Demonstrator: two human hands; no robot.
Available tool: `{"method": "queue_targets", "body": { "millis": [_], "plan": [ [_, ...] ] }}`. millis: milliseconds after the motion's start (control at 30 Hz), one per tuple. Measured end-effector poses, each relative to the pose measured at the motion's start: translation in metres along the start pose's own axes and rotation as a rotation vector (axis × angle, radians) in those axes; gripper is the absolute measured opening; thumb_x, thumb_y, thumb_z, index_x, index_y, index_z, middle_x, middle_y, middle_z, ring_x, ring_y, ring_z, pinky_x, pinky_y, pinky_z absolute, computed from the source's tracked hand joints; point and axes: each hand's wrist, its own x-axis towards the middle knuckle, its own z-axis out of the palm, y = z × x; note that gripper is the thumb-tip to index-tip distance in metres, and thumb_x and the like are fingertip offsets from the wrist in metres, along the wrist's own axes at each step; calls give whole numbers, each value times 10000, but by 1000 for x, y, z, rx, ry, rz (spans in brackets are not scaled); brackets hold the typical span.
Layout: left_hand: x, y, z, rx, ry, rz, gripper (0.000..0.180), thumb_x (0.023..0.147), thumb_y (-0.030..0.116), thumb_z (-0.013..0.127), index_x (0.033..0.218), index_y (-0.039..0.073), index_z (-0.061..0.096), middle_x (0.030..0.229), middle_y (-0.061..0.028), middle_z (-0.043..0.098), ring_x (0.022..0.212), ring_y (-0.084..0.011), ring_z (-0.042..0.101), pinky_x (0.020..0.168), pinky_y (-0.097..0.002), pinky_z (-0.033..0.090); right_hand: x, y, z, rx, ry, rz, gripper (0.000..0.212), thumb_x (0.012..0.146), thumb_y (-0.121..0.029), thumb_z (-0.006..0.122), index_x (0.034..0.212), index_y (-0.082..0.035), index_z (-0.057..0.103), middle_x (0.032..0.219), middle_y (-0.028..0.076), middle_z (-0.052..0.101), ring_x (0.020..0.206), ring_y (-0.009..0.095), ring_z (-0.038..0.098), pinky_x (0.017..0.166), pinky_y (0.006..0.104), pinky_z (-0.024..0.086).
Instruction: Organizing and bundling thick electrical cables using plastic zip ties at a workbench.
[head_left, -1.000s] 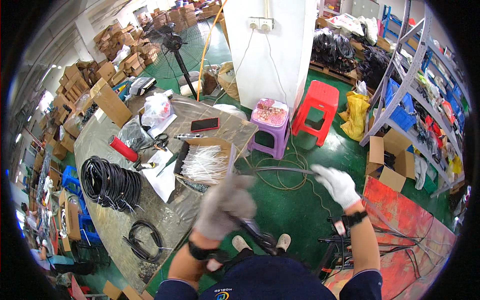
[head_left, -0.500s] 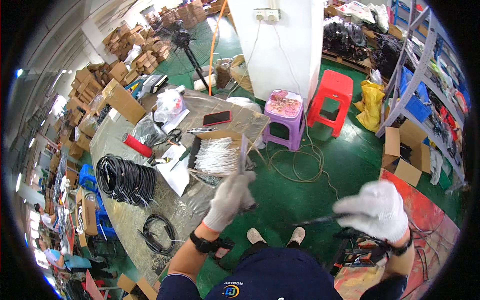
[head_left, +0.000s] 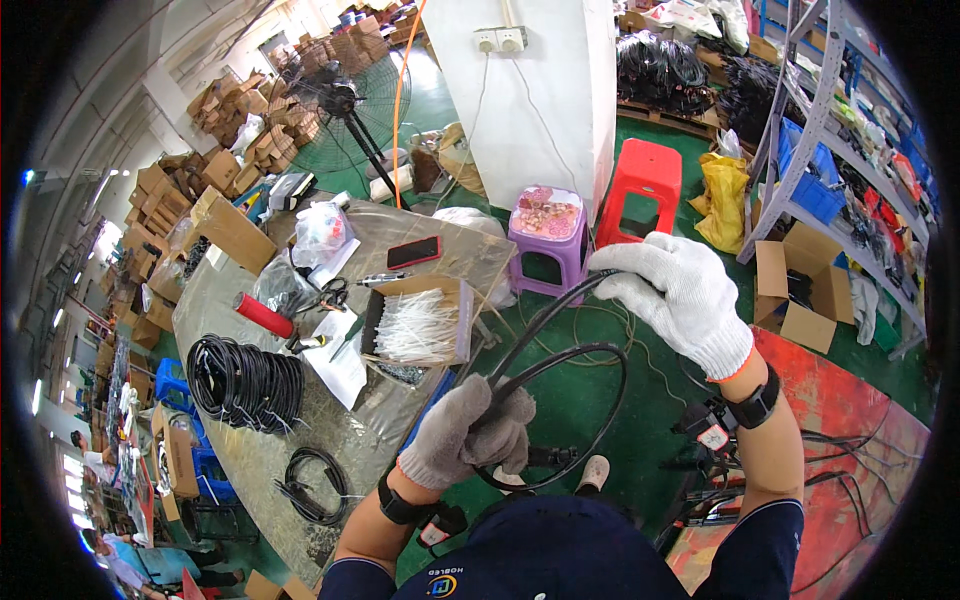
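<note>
A black cable [head_left: 545, 364] hangs in a large loop between my two gloved hands, above the green floor. Closed fingers of my left hand [head_left: 470, 435] grip it low, beside the table edge. Higher and to the right, my right hand [head_left: 680, 295] pinches the cable's upper stretch between thumb and fingers. To the left, a small coil of black cable [head_left: 318, 485] and a thick stack of coiled black cable [head_left: 245, 385] lie on the table. White cable ties [head_left: 415, 325] fill an open box just beyond my left hand.
On the covered table [head_left: 375, 455] are a red roll [head_left: 264, 314], a phone [head_left: 413, 252] and paper [head_left: 338, 370]. Beyond stand a purple stool [head_left: 548, 235] and a red stool [head_left: 642, 185] by a white pillar [head_left: 530, 110]. More cables lie on the red surface [head_left: 860, 430] at right.
My right hand has moved up and inward, from low at the right, and now holds the cable. The cable has come up into a loop between both hands. The view has shifted slightly.
</note>
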Motion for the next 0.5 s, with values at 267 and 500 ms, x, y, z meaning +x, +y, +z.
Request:
{"method": "queue_targets", "body": {
  "millis": [267, 500],
  "plan": [
    [-62, 10, -55, -67, -153, 415, 579, 1009, 539, 423, 655, 89, 510, 517, -28, 464, 454, -244, 470, 449, -353, 399, -92, 115, -15, 21, -160, 252, 322, 926, -152, 601, 1243, -135, 651, 1068, 150, 682, 980, 327, 643, 869, 377, 508],
    [-92, 23, -87, -48, 392, 480, 572, 1019, 579, 366, 633, 165, 446, 441, 52, 298, 394, -157, 318, 426, -330, 261, -269, 162, -86, -443, -391, 624, 192, 798, -109, 683, 973, -172, 729, 880, 104, 656, 838, 303, 634, 749, 415, 511]
  ]
}}
